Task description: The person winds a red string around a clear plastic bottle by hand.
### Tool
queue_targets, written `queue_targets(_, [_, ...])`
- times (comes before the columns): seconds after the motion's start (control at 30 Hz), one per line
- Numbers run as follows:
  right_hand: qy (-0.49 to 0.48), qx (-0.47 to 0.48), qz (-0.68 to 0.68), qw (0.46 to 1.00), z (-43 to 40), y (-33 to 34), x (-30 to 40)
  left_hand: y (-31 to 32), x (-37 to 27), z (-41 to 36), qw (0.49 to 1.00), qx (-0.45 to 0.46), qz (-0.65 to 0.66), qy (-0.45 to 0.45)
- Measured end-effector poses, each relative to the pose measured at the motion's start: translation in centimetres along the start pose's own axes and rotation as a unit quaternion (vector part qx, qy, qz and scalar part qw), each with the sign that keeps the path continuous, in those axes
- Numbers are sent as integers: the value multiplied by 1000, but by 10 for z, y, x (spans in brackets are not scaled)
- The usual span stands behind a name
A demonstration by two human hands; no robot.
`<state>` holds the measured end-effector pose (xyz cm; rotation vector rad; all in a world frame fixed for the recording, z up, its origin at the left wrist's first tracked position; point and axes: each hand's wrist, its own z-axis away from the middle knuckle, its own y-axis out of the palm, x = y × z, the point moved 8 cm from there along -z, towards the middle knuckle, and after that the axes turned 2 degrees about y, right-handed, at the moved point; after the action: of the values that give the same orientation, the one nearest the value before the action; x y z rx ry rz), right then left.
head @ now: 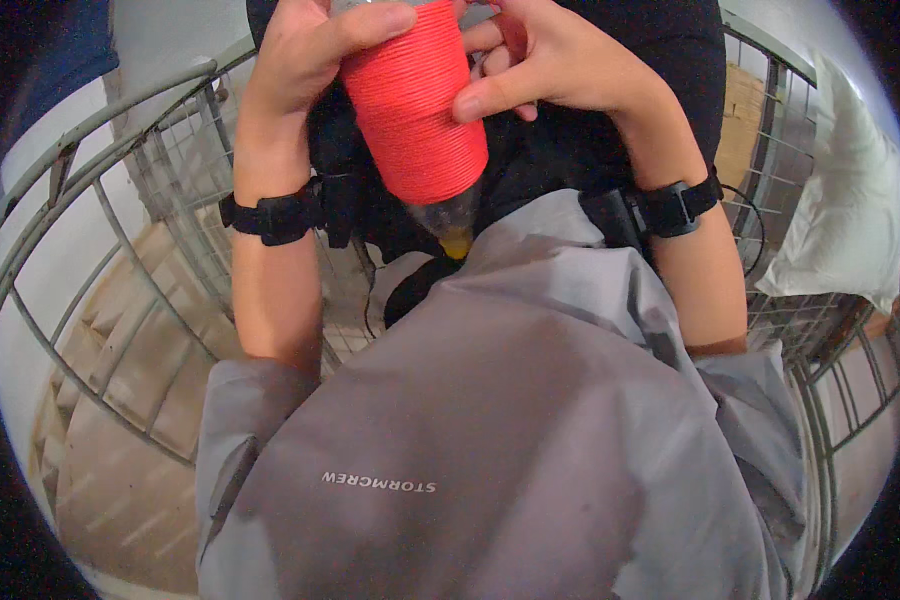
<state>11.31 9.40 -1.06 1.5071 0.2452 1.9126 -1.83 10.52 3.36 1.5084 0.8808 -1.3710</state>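
Red cord (420, 112) is wound in close, even turns around a clear plastic bottle (436, 214). The bottle lies tilted above my lap, its tapered neck and yellow cap (456, 246) pointing towards me. My left hand (304, 56) grips it from the left near the far end, thumb across the top. On the other side, my right hand (547, 67) rests its thumb on the windings, with the other fingers curled beside and partly behind the bottle. A short loose strand of red cord shows by the right fingers at the upper edge. The bottle's far end is partly cut off.
A metal railing (97, 169) curves along the left, with wire mesh (187, 240) behind it. At the right hangs a white bag or cushion (840, 217) beside more wire mesh and a brown board (740, 127). Black straps ring both forearms.
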Motion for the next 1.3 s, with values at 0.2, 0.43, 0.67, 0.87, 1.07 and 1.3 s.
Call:
queue_targets(0.2, [-21,-23,11,999,1,-6,-3,4,-5,-7,990,-60,-25,-125])
queue_targets(0.43, [-123,-93,59,986,3,4,19,19,-34,-23,890,-59,-387,-233])
queue_targets(0.67, [-63,-57,33,996,4,1,6,19,-32,-20,883,-68,-437,-158])
queue_targets(0.87, [-53,-63,27,996,5,-4,7,20,-32,-19,913,-56,-375,-147])
queue_targets(1.07, [-60,-24,-6,998,5,-1,6,16,-27,-14,932,-56,-348,-86])
queue_targets(1.3, [-50,-31,10,998,6,-1,7,8,-16,-9,964,-54,-250,-78])
